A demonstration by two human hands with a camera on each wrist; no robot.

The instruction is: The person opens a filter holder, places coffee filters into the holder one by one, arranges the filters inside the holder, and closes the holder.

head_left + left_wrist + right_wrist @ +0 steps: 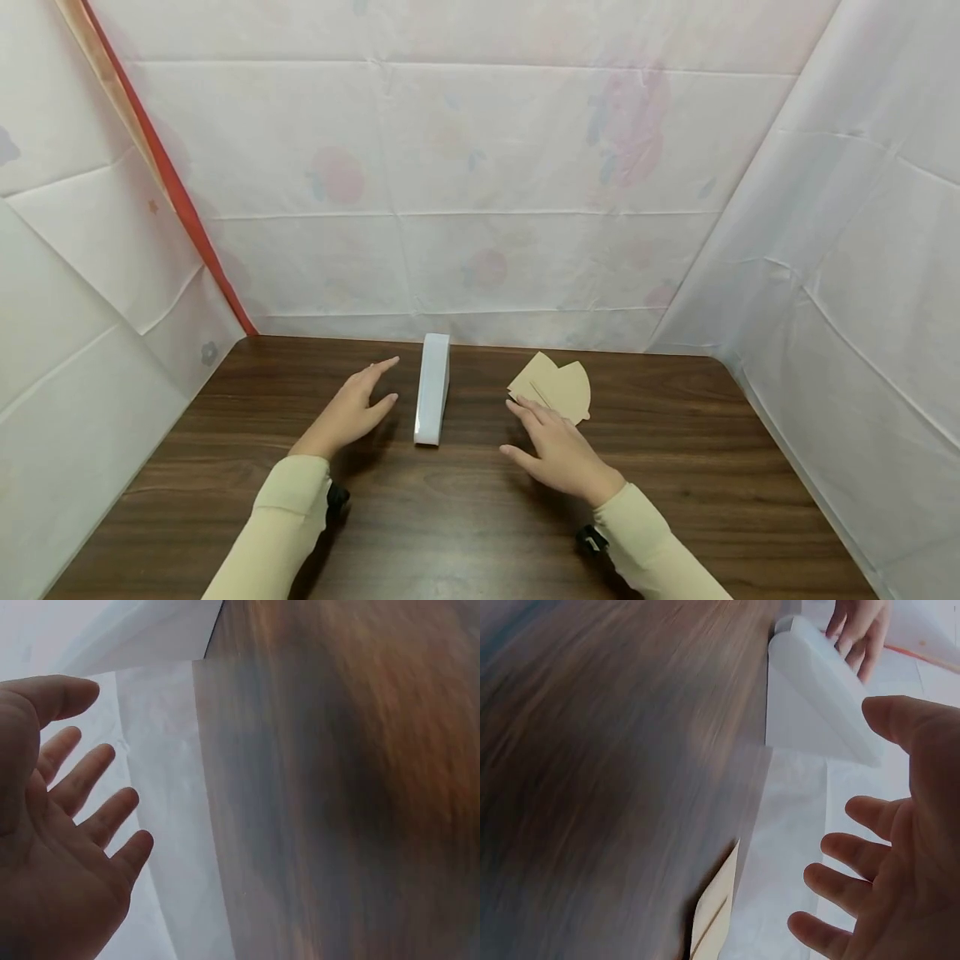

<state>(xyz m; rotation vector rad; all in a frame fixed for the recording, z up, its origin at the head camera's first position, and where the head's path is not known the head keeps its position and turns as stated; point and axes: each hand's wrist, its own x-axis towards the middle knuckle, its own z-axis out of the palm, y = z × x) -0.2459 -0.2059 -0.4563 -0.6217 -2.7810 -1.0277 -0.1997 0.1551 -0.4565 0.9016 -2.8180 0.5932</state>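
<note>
A white wedge-shaped object (pixel 432 387) stands on the dark wooden table between my two hands. My left hand (pixel 348 414) hovers to its left, fingers spread and thumb apart, holding nothing. Over on the right, flat tan pieces (pixel 567 388), cardboard-like and overlapping, lie on the wood; one has a rounded edge and a slit. My right hand (pixel 558 454) is nearest to them, its fingertips covering their near edge in the head view. In the right wrist view its fingers are extended and hold nothing, and the tan sheet (pixel 715 919) lies apart from them.
White printed sheeting (pixel 487 267) hangs behind the table (pixel 442 517) and along both sides. A red strip (pixel 183 208) runs down the left back corner. Each wrist carries a small black device, one visible by the right sleeve (pixel 592 540).
</note>
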